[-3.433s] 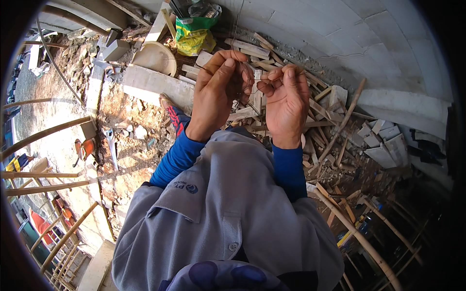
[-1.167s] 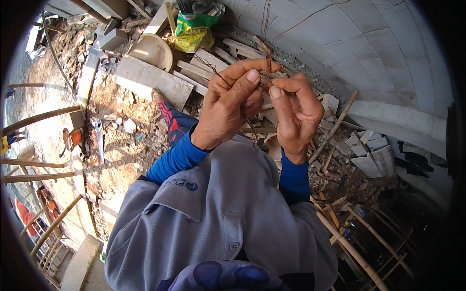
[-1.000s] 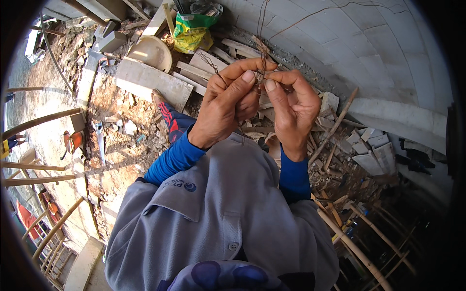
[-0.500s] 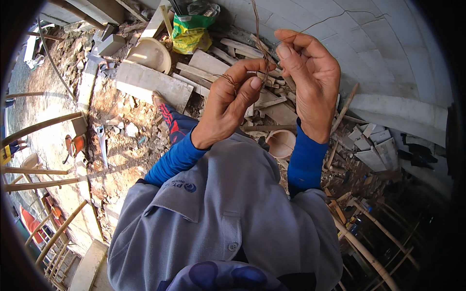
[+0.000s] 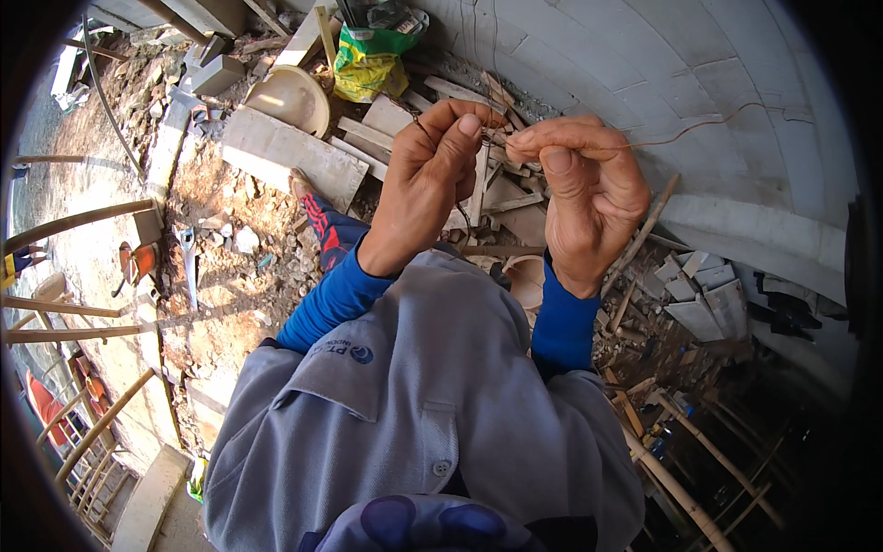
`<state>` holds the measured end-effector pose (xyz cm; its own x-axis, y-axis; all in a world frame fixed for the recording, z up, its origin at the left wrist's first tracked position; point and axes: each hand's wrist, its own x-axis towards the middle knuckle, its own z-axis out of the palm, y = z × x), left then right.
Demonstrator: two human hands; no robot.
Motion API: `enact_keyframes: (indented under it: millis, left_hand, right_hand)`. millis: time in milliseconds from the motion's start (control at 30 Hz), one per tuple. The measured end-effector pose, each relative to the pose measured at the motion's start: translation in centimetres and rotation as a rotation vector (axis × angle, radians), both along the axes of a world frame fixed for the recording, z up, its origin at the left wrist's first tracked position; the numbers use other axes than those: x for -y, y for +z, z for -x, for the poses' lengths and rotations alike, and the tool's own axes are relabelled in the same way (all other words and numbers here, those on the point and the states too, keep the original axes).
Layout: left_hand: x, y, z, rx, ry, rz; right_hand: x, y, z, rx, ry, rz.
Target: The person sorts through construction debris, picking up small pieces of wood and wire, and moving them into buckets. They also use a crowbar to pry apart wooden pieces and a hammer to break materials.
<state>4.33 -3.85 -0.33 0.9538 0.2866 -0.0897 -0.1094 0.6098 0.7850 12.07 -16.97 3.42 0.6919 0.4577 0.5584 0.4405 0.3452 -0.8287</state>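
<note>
Both hands are raised close together in front of my chest, in front of a grey block wall. My left hand [image 5: 425, 166] is closed, thumb against forefinger, on a tangle of thin brown wire. A loose end of it dangles below the fingers, and thin strands rise above. My right hand [image 5: 593, 198] pinches a strand of wire [image 5: 681, 139] whose free length runs out to the right and curves along the wall. A short piece spans the small gap between the fingertips. The wire inside the left fist is hidden.
Broken boards and rubble cover the ground ahead. A round pale basin [image 5: 290, 99], a yellow-green bag [image 5: 368, 63] and a smaller bowl [image 5: 526, 281] lie there. At left are a handsaw [image 5: 189, 267] and bamboo poles [image 5: 78, 241]. The block wall [image 5: 635, 64] closes the right; broken blocks [image 5: 713, 296] lie beneath it.
My right hand has lowered, and its fingers now point left in a pinch. My left hand has turned and risen slightly. The wire bundle above is now seen as separate thin strands.
</note>
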Motion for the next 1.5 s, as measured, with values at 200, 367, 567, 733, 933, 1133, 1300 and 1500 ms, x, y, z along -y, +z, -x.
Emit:
enact_keyframes:
  millis: [200, 367, 567, 733, 933, 1133, 1300, 1500]
  left_hand:
    - [0.7, 1.1, -0.2, 0.009, 0.080, -0.016]
    - [-0.2, 0.6, -0.8, 0.045, 0.095, 0.112]
    - [-0.4, 1.4, -0.5, 0.032, 0.041, 0.168]
    - [-0.3, 1.2, 0.1, 0.049, -0.062, 0.245]
    - [-0.7, 0.5, 0.5, 0.098, -0.059, 0.205]
    - [-0.7, 0.1, 0.8, 0.022, -0.127, 0.014]
    - [0.1, 0.3, 0.6, 0.016, -0.114, -0.166]
    - [-0.1, 0.4, 1.2, -0.014, -0.052, -0.145]
  right_hand:
    - [0.5, -0.8, 1.3, 0.034, 0.015, -0.070]
    - [0.9, -1.7, 3.0, 0.055, 0.048, -0.064]
    - [1.3, -2.2, 1.9, -0.257, -0.051, -0.232]
    - [2.1, -1.6, 0.7, -0.636, -0.153, -0.157]
    - [5.8, -0.3, 0.8, -0.637, -0.169, 0.360]
    - [2.6, 2.7, 0.9, 0.219, -0.391, 0.499]
    - [1.6, 2.0, -3.0, 0.472, -0.119, 0.673]
    - [0.9, 2.1, -3.2, 0.177, 0.088, 0.744]
